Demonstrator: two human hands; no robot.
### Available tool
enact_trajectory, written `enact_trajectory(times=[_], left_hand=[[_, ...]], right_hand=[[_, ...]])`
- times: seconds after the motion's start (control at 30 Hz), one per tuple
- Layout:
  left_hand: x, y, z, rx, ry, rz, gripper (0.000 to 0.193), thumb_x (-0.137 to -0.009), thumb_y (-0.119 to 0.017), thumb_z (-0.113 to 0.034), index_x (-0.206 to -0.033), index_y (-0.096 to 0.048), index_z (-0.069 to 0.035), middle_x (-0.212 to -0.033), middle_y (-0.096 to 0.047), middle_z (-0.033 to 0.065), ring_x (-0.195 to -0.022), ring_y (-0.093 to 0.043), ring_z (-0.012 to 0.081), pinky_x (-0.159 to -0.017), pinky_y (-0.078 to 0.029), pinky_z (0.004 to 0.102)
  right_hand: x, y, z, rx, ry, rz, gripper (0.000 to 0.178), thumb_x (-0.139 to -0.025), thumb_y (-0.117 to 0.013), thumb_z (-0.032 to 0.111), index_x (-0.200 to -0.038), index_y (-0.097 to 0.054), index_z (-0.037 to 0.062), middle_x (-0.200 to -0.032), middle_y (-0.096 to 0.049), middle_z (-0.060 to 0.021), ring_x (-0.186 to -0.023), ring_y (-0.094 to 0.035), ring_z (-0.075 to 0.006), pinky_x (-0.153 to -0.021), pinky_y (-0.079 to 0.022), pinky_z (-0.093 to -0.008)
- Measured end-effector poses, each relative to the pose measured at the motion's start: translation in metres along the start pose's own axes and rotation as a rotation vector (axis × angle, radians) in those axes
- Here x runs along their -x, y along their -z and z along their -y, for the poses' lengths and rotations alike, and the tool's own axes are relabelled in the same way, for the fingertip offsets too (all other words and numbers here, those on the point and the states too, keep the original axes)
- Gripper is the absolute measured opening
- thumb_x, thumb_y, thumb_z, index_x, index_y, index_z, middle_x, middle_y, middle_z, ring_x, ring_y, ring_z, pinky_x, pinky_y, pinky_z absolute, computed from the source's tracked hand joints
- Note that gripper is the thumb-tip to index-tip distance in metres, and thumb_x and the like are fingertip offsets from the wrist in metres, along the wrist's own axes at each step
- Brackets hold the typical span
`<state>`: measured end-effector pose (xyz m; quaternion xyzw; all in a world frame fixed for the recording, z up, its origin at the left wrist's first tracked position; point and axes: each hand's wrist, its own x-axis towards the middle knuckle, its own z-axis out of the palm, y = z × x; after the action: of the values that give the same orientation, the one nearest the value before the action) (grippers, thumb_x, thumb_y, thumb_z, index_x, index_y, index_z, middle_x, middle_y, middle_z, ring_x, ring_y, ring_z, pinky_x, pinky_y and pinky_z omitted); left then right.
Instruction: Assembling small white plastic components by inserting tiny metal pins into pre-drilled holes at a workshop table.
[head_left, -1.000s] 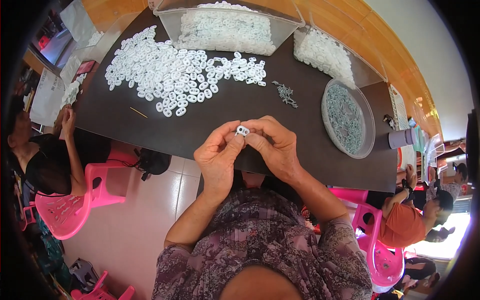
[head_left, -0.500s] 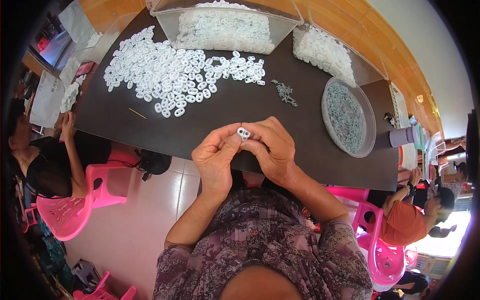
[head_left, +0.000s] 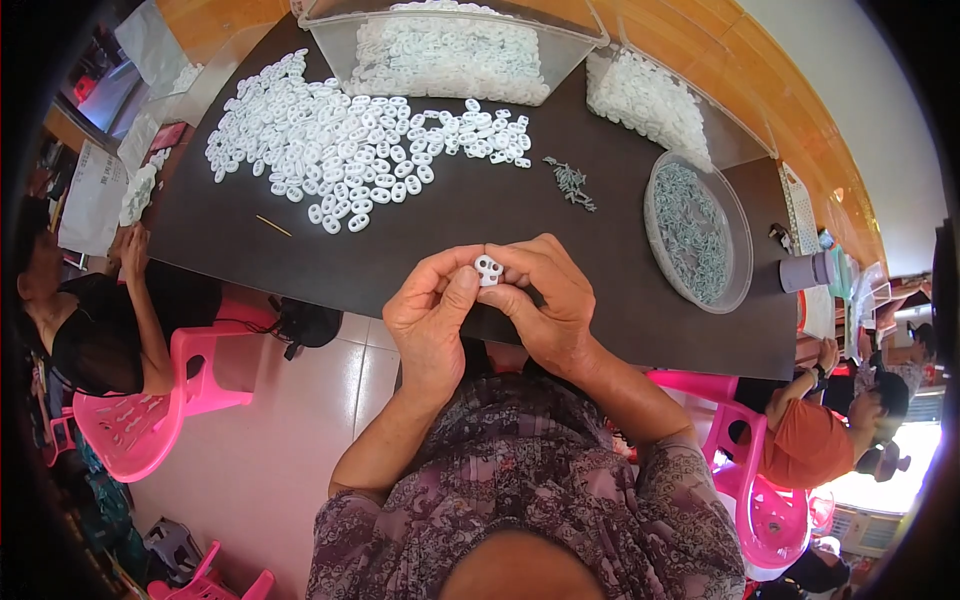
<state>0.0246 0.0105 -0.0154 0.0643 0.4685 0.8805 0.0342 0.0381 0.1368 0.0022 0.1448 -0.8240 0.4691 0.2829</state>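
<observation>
Between my fingertips is a small white plastic piece with round holes [head_left: 488,268], held just over the table's near edge. My left hand [head_left: 428,315] pinches it from the left, thumb lying across its lower left side. From the right, my right hand [head_left: 545,300] grips it with thumb and curled fingers. Whether a screw is in it is hidden by my fingers. A wide heap of white oval two-holed pieces [head_left: 320,140] spreads over the far left of the table. Beyond my right hand lies a little pile of grey screws [head_left: 570,184].
A round clear tray of grey screws [head_left: 652,235] sits on the right. Clear bins, one in the middle [head_left: 330,45] and one farther right [head_left: 735,135], hold white pieces at the back. A thin yellowish stick [head_left: 273,226] lies left. Other people sit on both sides.
The white piece has turned slightly between my fingertips and shows more of its lower part. Both hands stay in nearly the same place.
</observation>
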Motion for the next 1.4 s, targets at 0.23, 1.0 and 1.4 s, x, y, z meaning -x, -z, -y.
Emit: enact_trajectory(times=[0.23,1.0,1.4], left_hand=[[0.003,0.000,0.008,-0.123,-0.136,-0.044,0.020,-0.091,-0.057,-0.007,-0.107,-0.060,0.005,-0.097,-0.063,0.0073,-0.085,-0.058,0.0101,-0.079,-0.047,0.0236],[0.009,-0.003,0.010,-0.050,-0.183,-0.171,0.016,-0.092,-0.057,-0.012,-0.098,-0.060,0.003,-0.089,-0.060,0.0038,-0.081,-0.054,0.0076,-0.076,-0.044,0.0211],[0.010,-0.005,0.000,-0.062,-0.205,-0.103,0.020,-0.092,-0.056,-0.011,-0.105,-0.059,0.004,-0.099,-0.062,0.0076,-0.088,-0.055,0.0094,-0.080,-0.044,0.0224]], right_hand=[[0.001,-0.003,0.003,-0.027,-0.029,-0.007,0.032,-0.067,-0.070,-0.003,-0.098,-0.064,0.0005,-0.085,-0.062,-0.0081,-0.070,-0.054,-0.0187,-0.060,-0.046,-0.0284],[-0.001,-0.012,0.008,-0.030,0.036,0.028,0.031,-0.072,-0.070,-0.002,-0.103,-0.062,-0.0030,-0.087,-0.062,-0.0101,-0.071,-0.053,-0.0174,-0.061,-0.045,-0.0268],[0.001,-0.011,0.011,-0.073,-0.003,0.000,0.027,-0.076,-0.068,-0.001,-0.102,-0.062,-0.0019,-0.086,-0.060,-0.0076,-0.072,-0.052,-0.0152,-0.063,-0.043,-0.0255]])
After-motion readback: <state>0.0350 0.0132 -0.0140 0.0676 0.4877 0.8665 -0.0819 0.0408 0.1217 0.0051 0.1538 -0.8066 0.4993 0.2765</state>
